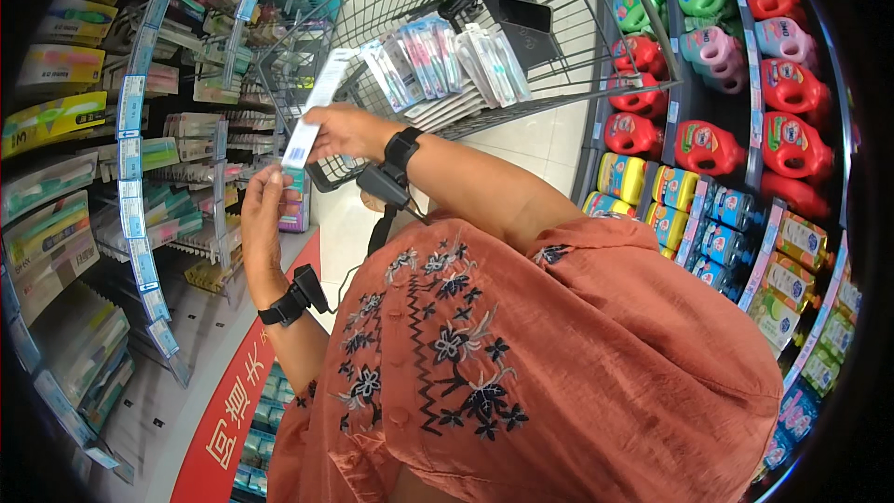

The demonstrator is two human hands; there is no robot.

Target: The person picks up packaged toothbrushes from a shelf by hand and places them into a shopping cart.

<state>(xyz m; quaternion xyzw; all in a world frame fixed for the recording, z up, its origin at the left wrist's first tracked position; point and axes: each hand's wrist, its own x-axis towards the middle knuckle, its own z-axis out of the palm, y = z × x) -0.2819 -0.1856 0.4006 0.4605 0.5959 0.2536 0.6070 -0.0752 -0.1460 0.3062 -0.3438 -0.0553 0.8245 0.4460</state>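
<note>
Right hand [346,133]: fingers pinching white strip [322,93] | strip: slanted, over left edge of cart [672,56] | left hand [262,219]: fingertips at strip's near end, cannot tell if gripping | flat packs [430,58]: grouped inside cart's near edge

Narrow pack [325,86]: showing a long, slim white face, with bluish print marking its lower end
Pack state: being held up in the air, gripped near mid-length
Pack tilt: slanting, its far end pointing toward one o'clock, its near end toward seven
Pack position: sitting between ten and eleven o'clock from the view's centre
</note>
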